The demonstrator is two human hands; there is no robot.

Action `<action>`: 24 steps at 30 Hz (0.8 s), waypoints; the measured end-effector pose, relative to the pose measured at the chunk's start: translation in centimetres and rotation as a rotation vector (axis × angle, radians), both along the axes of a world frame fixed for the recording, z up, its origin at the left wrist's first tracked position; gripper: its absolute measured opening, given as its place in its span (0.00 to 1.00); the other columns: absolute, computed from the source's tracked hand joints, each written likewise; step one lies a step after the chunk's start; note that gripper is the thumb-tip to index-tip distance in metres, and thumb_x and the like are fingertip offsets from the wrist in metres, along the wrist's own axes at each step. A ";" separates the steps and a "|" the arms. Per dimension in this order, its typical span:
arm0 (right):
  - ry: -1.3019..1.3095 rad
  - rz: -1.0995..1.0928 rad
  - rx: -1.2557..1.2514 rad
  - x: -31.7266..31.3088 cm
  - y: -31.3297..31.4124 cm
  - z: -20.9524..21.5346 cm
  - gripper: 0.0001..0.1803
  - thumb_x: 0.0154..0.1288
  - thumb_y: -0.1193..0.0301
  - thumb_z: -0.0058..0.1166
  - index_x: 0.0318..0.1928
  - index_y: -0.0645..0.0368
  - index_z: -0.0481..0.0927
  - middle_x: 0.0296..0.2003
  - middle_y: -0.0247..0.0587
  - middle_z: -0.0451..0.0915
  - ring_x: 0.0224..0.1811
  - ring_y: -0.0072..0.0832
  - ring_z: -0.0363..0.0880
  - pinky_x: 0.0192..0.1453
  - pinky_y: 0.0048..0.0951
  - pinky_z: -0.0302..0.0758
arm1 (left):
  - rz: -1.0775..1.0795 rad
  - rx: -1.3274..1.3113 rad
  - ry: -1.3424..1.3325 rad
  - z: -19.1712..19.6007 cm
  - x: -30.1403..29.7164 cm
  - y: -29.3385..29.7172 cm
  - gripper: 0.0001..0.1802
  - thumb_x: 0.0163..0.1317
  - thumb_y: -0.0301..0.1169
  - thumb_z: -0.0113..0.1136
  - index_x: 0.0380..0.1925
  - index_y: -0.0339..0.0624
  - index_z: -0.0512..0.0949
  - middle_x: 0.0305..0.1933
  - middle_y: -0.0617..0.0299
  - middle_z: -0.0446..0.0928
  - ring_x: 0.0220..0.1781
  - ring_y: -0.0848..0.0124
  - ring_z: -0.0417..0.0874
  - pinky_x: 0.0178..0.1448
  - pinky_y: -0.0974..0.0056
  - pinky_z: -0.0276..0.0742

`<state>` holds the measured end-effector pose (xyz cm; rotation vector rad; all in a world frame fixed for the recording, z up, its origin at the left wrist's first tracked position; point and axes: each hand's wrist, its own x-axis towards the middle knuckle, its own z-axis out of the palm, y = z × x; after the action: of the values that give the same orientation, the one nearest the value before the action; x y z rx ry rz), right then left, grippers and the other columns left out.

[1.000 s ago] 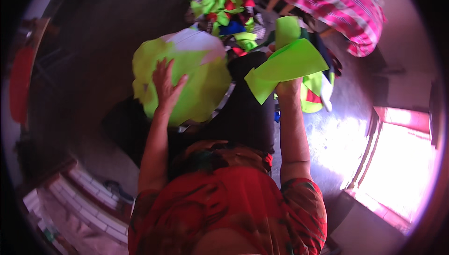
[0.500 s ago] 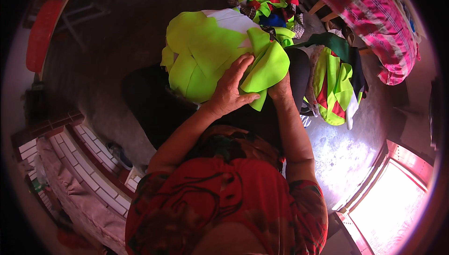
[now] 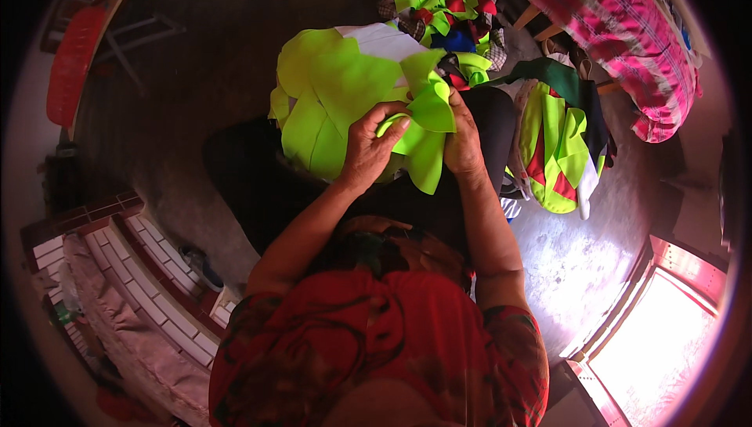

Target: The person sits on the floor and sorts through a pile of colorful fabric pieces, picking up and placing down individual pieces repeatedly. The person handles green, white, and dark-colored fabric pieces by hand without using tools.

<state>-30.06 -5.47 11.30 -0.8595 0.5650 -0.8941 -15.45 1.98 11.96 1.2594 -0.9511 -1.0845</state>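
Grasping a bent lime-green fabric piece [image 3: 432, 110] with left hand [image 3: 367, 149] and right hand [image 3: 466, 147] fingers [image 3: 397, 128], at the right edge of a rounded lime-and-white cloth pile [image 3: 323, 86]. Bearing that pile on black-trousered legs [image 3: 495, 117].

Dark-printed red top [image 3: 415, 313]; short sleeves [image 3: 517, 349], red, dark-patterned; black trousers [image 3: 247, 168].

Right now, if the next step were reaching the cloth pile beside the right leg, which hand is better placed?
Probably the right hand: it is nearer the cloth pile, with the left hand farther across. Both hold green fabric.
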 end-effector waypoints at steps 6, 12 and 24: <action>-0.128 0.041 0.148 -0.1 -0.1 -0.9 0.30 0.70 0.48 0.44 0.59 0.61 0.69 0.50 0.40 0.76 0.52 0.28 0.74 0.59 0.31 0.70 | -0.060 -0.071 0.074 0.7 0.8 0.4 0.09 0.66 0.28 0.58 0.43 0.37 0.78 0.46 0.66 0.79 0.46 0.79 0.74 0.53 0.71 0.70; -0.175 0.031 0.206 -0.2 -0.7 -1.9 0.21 0.69 0.64 0.53 0.58 0.58 0.72 0.49 0.39 0.79 0.50 0.28 0.79 0.56 0.31 0.75 | -0.148 -0.036 0.251 0.1 2.0 0.8 0.12 0.65 0.31 0.58 0.46 0.37 0.77 0.49 0.65 0.78 0.51 0.77 0.74 0.57 0.70 0.67; -0.202 -0.021 0.229 -0.9 -1.2 -2.8 0.22 0.70 0.60 0.51 0.60 0.53 0.70 0.53 0.39 0.77 0.52 0.29 0.76 0.54 0.35 0.73 | 0.072 -0.022 0.684 -0.2 5.4 1.6 0.22 0.63 0.33 0.54 0.57 0.36 0.72 0.55 0.60 0.76 0.56 0.71 0.75 0.63 0.65 0.66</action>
<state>-30.96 -6.72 8.47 -0.5503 0.4892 -0.9038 -10.03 3.62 11.71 0.8001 -0.3911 -1.3174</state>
